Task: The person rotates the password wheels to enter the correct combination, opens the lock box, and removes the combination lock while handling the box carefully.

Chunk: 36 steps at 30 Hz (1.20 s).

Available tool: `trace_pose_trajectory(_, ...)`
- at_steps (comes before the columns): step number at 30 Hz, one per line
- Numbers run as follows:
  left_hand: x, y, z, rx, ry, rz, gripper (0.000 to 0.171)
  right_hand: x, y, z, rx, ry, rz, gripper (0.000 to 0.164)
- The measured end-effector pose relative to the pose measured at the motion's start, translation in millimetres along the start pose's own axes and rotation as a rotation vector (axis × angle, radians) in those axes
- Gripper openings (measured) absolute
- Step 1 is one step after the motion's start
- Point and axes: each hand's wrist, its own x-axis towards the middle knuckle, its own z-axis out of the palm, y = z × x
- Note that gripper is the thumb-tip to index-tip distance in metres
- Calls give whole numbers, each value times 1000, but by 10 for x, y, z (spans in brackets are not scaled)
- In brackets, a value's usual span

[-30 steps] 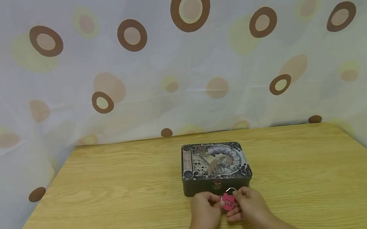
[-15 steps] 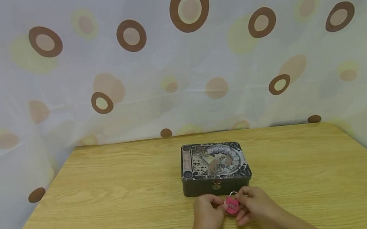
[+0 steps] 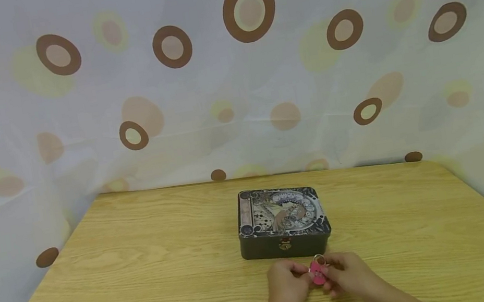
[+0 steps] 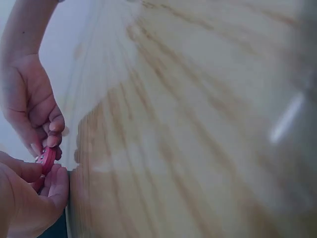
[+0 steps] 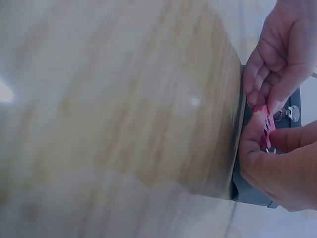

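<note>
A small pink combination padlock [image 3: 318, 272] with a silver shackle is held between both hands, in front of the box. My left hand [image 3: 288, 285] pinches its left side with thumb and fingers. On the other side my right hand [image 3: 348, 274] grips it, the thumb over the number dials. The right wrist view shows the pink padlock [image 5: 268, 128] from the side, fingers at both ends. Just behind the hands sits a dark tin box [image 3: 283, 222] with a printed lid, its lid down. A brass latch [image 3: 285, 245] is on the box's front.
The box stands on a light wood-grain table [image 3: 156, 270]. A white curtain [image 3: 195, 95] with brown and yellow circles hangs behind the table and along its sides.
Both hands have moved right and slightly toward the person with the padlock, away from the latch. The right thumb has come over the padlock's dials. The box has not moved.
</note>
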Motion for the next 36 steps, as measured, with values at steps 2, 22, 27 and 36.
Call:
trace_pose_trajectory(2, 0, -1, 31, -15, -2, -5, 5, -15, 10, 12, 13, 52, 22, 32)
trace_pose_trajectory(22, 36, 151, 437, 42, 56, -9, 7, -85, 146, -184, 121, 347, 159, 35)
trace_pose_trajectory(27, 59, 179, 536, 60, 89, -8, 11, -78, 182, -264, 86, 357, 154, 36)
trace_pose_trajectory(36, 88, 252, 734, 112, 135, -42, 16, -41, 241, -411, 55, 375, 157, 35)
